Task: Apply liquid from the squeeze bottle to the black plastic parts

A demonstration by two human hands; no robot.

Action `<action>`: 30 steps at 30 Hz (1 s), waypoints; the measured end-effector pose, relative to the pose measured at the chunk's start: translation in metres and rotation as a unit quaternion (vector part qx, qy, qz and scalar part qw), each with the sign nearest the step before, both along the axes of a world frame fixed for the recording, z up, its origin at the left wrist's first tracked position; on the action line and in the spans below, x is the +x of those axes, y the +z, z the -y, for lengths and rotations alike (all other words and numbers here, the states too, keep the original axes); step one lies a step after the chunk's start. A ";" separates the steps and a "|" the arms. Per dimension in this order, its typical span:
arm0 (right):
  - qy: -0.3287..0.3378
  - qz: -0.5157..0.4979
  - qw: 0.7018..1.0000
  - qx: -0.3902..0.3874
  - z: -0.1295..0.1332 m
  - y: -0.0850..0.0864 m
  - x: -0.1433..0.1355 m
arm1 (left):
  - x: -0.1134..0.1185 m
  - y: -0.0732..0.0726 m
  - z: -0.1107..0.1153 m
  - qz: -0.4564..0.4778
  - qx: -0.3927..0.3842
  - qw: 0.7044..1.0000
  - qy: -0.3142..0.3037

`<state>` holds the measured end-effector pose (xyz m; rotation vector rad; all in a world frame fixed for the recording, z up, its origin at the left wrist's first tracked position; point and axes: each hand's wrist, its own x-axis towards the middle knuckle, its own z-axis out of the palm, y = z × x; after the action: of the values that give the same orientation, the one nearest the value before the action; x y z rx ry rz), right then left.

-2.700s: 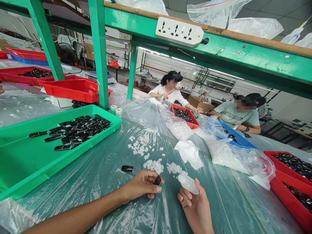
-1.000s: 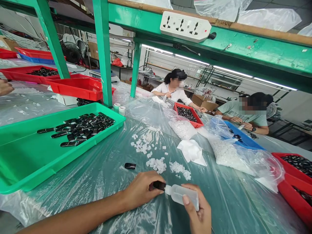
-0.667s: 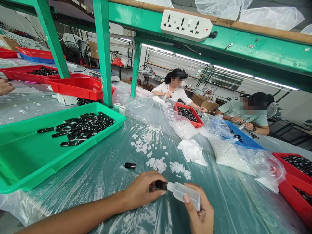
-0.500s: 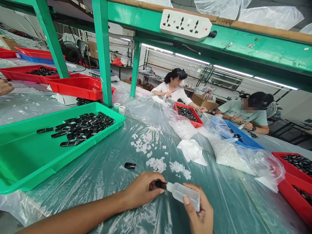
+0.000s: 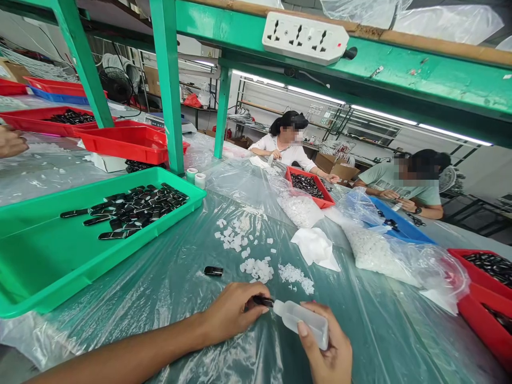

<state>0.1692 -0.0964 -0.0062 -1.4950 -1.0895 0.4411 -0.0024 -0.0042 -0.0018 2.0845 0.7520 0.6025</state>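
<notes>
Between the thumb and fingers of my left hand (image 5: pixel 236 312) is a small black plastic piece (image 5: pixel 263 301), its right end poking out. My right hand (image 5: pixel 326 341) grips a translucent squeeze bottle (image 5: pixel 302 320), tilted with its nozzle pointing left at the black piece; whether they touch I cannot tell. Just beyond my left hand, another black piece (image 5: pixel 213 271) lies on the plastic-covered table (image 5: pixel 188 304). Small white parts (image 5: pixel 258 270) lie in loose heaps past my hands, with finer white bits (image 5: pixel 296 278) beside them.
At left stands a green tray (image 5: pixel 48 272) with many black pieces. A crumpled white cloth (image 5: pixel 316 248) and a bag of white parts (image 5: pixel 376 253) lie to the right. Red bins (image 5: pixel 486 314) stand far right. Two people work across the table; another person's hand shows far left. A green shelf frame (image 5: pixel 168 96) rises ahead.
The black piece in my left hand has tilted slightly, and the bottle in my right hand has shifted a little. The other person's hand at far left has moved slightly right.
</notes>
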 end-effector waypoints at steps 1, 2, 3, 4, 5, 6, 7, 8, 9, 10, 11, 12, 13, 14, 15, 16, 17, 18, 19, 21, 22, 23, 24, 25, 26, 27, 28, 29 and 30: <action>0.003 -0.002 1.000 -0.001 0.000 0.000 0.001 | 0.000 0.000 0.000 0.001 0.000 1.000 0.000; 0.006 -0.006 1.000 -0.004 0.000 0.001 0.001 | 0.000 0.000 0.000 0.003 -0.001 1.000 -0.001; 0.008 -0.013 1.000 -0.009 -0.001 0.001 0.002 | 0.001 0.000 0.000 0.007 -0.003 1.000 -0.003; 0.009 -0.023 1.000 -0.014 -0.001 0.002 0.003 | 0.001 0.000 0.000 0.012 -0.007 1.000 -0.005; 0.009 -0.034 0.999 -0.017 -0.001 0.002 0.003 | 0.001 0.000 0.001 0.019 -0.013 1.000 -0.007; 0.009 -0.046 0.999 -0.019 -0.001 0.002 0.004 | 0.001 0.001 0.001 0.026 -0.020 0.999 -0.010; 0.008 -0.056 0.998 -0.020 -0.002 0.003 0.004 | 0.001 0.001 0.001 0.032 -0.028 0.999 -0.013; 0.006 -0.065 0.998 -0.019 -0.002 0.003 0.004 | 0.002 0.001 0.001 0.038 -0.037 0.998 -0.015; 0.005 -0.072 0.997 -0.019 -0.001 0.003 0.004 | 0.002 0.001 0.001 0.042 -0.045 0.998 -0.018; 0.003 -0.077 0.997 -0.020 -0.001 0.003 0.004 | 0.002 0.001 0.001 0.045 -0.051 0.998 -0.020; 0.002 -0.080 0.997 -0.023 -0.001 0.003 0.003 | 0.002 0.001 0.001 0.046 -0.055 0.997 -0.022; 0.001 -0.081 0.996 -0.026 -0.001 0.004 0.003 | 0.002 0.000 0.001 0.045 -0.056 0.997 -0.022; 0.000 -0.080 0.996 -0.027 0.000 0.004 0.002 | 0.002 0.000 0.001 0.043 -0.056 0.997 -0.022; 0.001 -0.077 0.997 -0.026 0.000 0.005 0.001 | 0.002 -0.001 0.001 0.039 -0.054 0.998 -0.020; 0.003 -0.074 0.997 -0.023 0.000 0.005 0.001 | 0.001 -0.002 0.001 0.036 -0.051 0.998 -0.019; 0.005 -0.071 0.997 -0.019 0.000 0.005 0.000 | 0.001 -0.002 0.001 0.031 -0.046 0.998 -0.018; 0.009 -0.069 0.997 -0.016 0.000 0.005 0.000 | 0.001 -0.003 0.001 0.026 -0.040 0.999 -0.016; 0.011 -0.069 0.997 -0.015 0.000 0.005 0.000 | 0.001 -0.003 0.001 0.019 -0.033 0.999 -0.015; 0.011 -0.071 0.997 -0.017 0.000 0.005 0.000 | 0.001 -0.002 0.001 0.012 -0.028 0.999 -0.013; 0.008 -0.075 0.997 -0.028 0.000 0.005 -0.001 | 0.001 -0.001 0.001 0.002 -0.022 1.000 -0.011; 0.005 -0.077 0.996 -0.032 0.000 0.005 -0.001 | 0.001 0.000 0.001 -0.001 -0.023 1.000 -0.011; 0.003 -0.078 0.996 -0.034 0.000 0.005 -0.001 | 0.001 0.000 0.001 -0.001 -0.025 1.000 -0.010; 0.002 -0.077 0.996 -0.035 0.000 0.005 -0.001 | 0.001 0.001 0.001 0.001 -0.026 1.000 -0.010; 0.001 -0.076 0.996 -0.035 0.000 0.006 -0.002 | 0.001 0.001 0.001 0.003 -0.027 1.000 -0.010; -0.002 -0.076 0.996 -0.036 0.000 0.006 -0.002 | 0.001 0.001 0.001 0.005 -0.027 1.000 -0.009; -0.004 -0.075 0.996 -0.038 0.000 0.006 -0.003 | 0.001 0.000 0.001 0.006 -0.028 1.000 -0.008; -0.006 -0.074 0.996 -0.039 0.000 0.007 -0.003 | 0.001 0.000 0.001 0.007 -0.028 1.000 -0.006; -0.009 -0.072 0.997 -0.041 -0.001 0.007 -0.003 | 0.001 -0.001 0.001 0.008 -0.029 1.000 -0.004; -0.013 -0.069 0.997 -0.043 -0.001 0.007 -0.004 | 0.001 -0.001 0.001 0.007 -0.031 1.000 -0.002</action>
<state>0.1655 -0.0959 0.0008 -1.5277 -0.9516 0.5715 -0.0017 -0.0051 -0.0031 2.0230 0.7497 0.5852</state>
